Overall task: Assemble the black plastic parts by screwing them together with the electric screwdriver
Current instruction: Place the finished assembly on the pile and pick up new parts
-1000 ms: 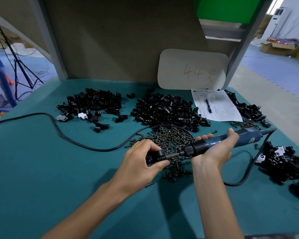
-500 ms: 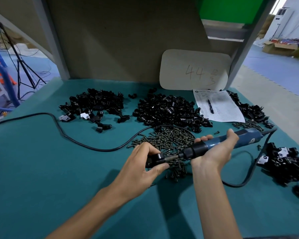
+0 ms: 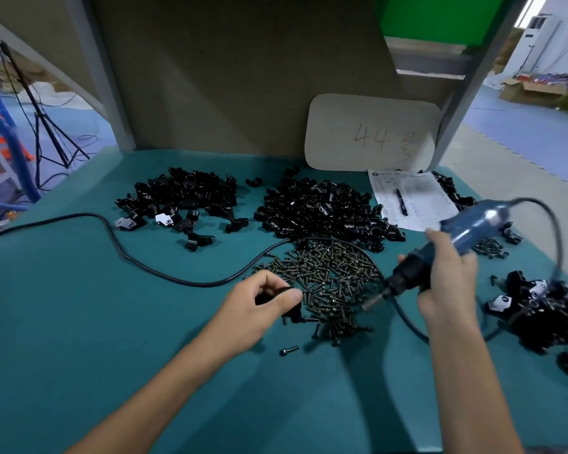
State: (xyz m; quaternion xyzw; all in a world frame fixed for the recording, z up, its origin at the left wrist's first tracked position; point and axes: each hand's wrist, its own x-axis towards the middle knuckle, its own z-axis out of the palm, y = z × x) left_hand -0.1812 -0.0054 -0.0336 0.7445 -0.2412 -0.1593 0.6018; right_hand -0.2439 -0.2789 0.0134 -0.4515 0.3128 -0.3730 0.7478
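Observation:
My left hand [image 3: 259,306] grips a small black plastic part [image 3: 292,311] just above the green table, at the left edge of the screw pile [image 3: 328,280]. My right hand [image 3: 446,283] holds the blue electric screwdriver [image 3: 466,237] tilted, its bit [image 3: 373,301] pointing down-left over the screws and apart from the part. Two heaps of loose black parts lie behind: one at the left [image 3: 184,198], one in the middle [image 3: 322,208]. A pile of black assemblies with white labels [image 3: 545,309] sits at the right.
The screwdriver's black cable [image 3: 118,244] snakes across the table from the left edge and loops under my right hand. One stray screw [image 3: 289,350] lies below my left hand. A paper sheet with a pen [image 3: 407,198] and a beige board marked 44 [image 3: 371,132] stand at the back.
The screwdriver has pulled off the part and swung up and right, its bit now clear. My left hand has drawn back left with the part.

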